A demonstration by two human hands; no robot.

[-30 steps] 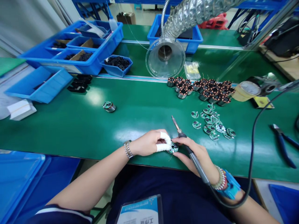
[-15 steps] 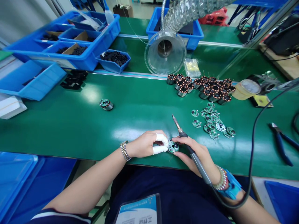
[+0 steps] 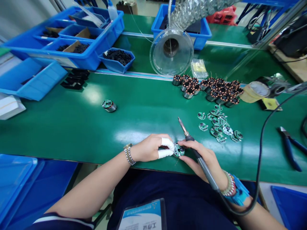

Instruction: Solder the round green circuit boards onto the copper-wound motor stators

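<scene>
A green work mat [image 3: 72,127] fills the frame, with blue bins [image 3: 72,48] at upper left and an extraction hood [image 3: 171,51] at top centre. Wound stators [image 3: 211,89] and round circuit boards [image 3: 219,124] are spread right of centre. Low at centre, a small board assembly [image 3: 178,150] is pinched between the left hand [image 3: 153,147] and the right hand [image 3: 203,158], in which a soldering iron [image 3: 192,140] is also gripped, tip raised. Since a second ago little has shifted; the part is seen held as before, unsoldered.
</scene>
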